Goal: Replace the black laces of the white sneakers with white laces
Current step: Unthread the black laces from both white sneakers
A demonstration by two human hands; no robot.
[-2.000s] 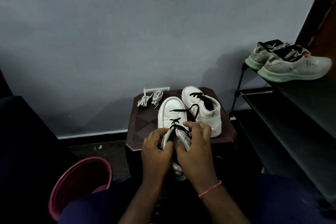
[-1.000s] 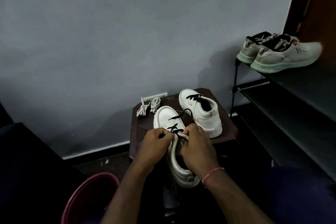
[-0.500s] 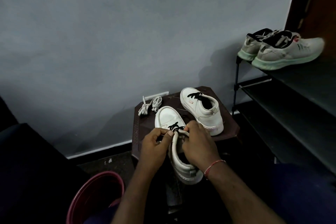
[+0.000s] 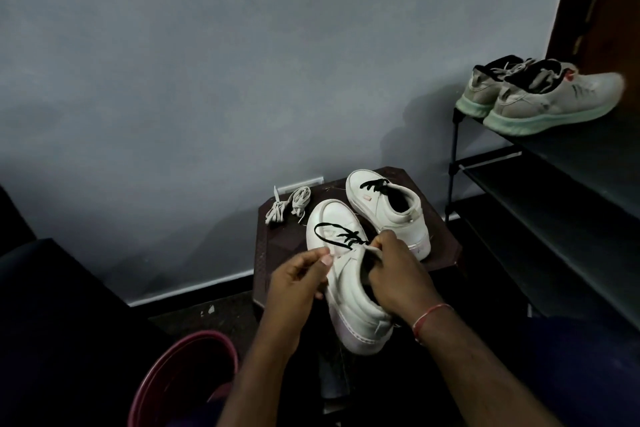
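The dark surface carries white laces at its far left corner, a sneaker beside them.

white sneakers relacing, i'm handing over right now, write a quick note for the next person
Left hand: pinches a pulled-out loop of the black lace of the near white low-top sneaker.
Right hand: grips that sneaker's collar, toe over the dark brown stool.
Far white sneaker stands on the stool, laced in black; bundled white laces lie at its far left corner.
Done: near lace partly loosened.
Left: pull out both black laces, thread white ones.
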